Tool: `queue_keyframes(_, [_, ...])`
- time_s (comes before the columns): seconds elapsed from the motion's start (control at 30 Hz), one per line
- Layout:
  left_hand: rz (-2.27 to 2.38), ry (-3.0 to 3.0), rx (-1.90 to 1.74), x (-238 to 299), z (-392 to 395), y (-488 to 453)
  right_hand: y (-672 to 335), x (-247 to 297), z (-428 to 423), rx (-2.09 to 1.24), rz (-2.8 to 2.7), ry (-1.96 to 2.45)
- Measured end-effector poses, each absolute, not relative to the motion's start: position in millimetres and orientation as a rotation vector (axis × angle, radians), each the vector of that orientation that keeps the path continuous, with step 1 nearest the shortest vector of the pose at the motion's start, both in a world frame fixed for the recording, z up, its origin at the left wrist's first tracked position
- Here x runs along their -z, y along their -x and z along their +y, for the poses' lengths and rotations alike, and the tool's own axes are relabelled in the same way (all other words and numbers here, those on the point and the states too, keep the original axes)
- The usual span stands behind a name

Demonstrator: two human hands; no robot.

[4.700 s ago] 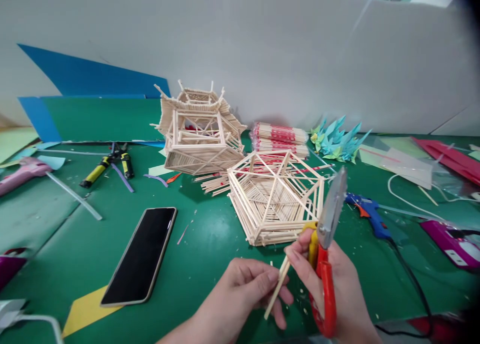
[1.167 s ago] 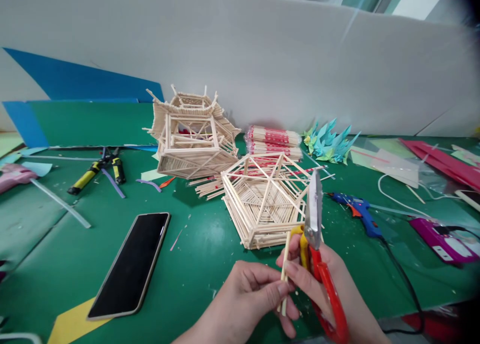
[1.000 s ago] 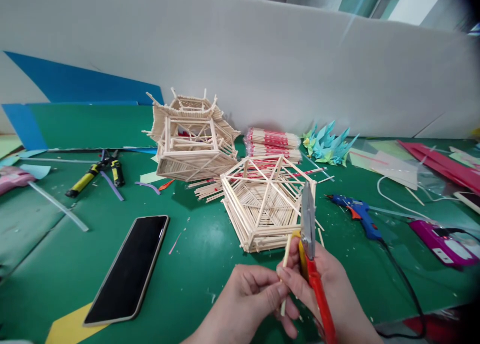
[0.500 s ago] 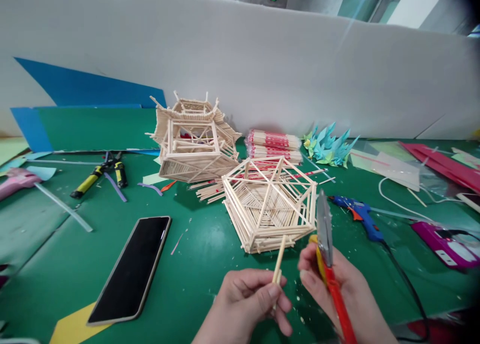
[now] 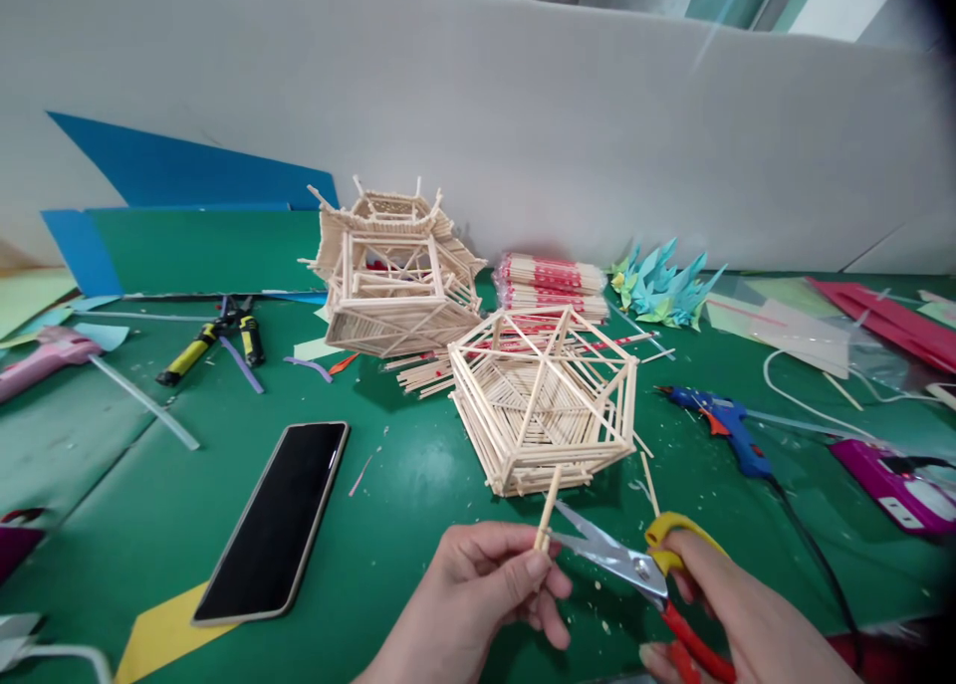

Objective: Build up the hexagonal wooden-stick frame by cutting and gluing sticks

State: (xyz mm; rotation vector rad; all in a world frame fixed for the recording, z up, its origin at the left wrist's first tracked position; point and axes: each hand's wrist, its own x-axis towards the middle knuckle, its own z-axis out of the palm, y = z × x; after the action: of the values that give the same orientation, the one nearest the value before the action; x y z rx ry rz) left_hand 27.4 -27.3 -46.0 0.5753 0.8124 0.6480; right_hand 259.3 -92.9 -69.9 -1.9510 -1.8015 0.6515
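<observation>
My left hand point(image 5: 493, 589) pinches a short wooden stick point(image 5: 548, 506) upright between thumb and fingers, low in the middle of the view. My right hand point(image 5: 736, 619) grips red-and-yellow scissors point(image 5: 634, 570) by the handles. Their blades are parted and point left, with the tips at the stick just above my left thumb. Right behind the stick sits a hexagonal stick frame point(image 5: 545, 400). A second stick structure point(image 5: 392, 276) lies tipped farther back.
On the green mat point(image 5: 179, 505) lie a black phone point(image 5: 276, 520), yellow-handled pliers point(image 5: 205, 336), a blue glue gun point(image 5: 728, 430) with its cord, a purple device point(image 5: 896, 485), wrapped chopstick bundles point(image 5: 553, 281), teal paper cranes point(image 5: 664, 281), and coloured paper sheets.
My right hand has swung the scissors from upright down to lie sideways, with the blades now parted at the stick. My hands separated; the left keeps the stick.
</observation>
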Motion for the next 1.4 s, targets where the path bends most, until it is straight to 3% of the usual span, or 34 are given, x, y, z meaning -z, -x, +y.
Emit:
queue_keyframes(0.27, [0.84, -0.771, -0.673, 50, -26, -30, -245, 51, -76, -0.603, -2.148, 1.953])
queue_keyframes(0.8, [0.813, -0.922, -0.641, 53, -24, -30, -234, 41, -73, -0.565, -2.245, 1.947])
queue_keyframes(1.03, [0.851, -1.263, -0.662, 55, -27, -25, -237, 46, -78, -0.472, -2.272, 1.886])
queue_keyframes(1.4, [0.795, -1.777, -0.759, 52, -27, -21, -231, 65, -90, -0.88, -1.99, 1.97])
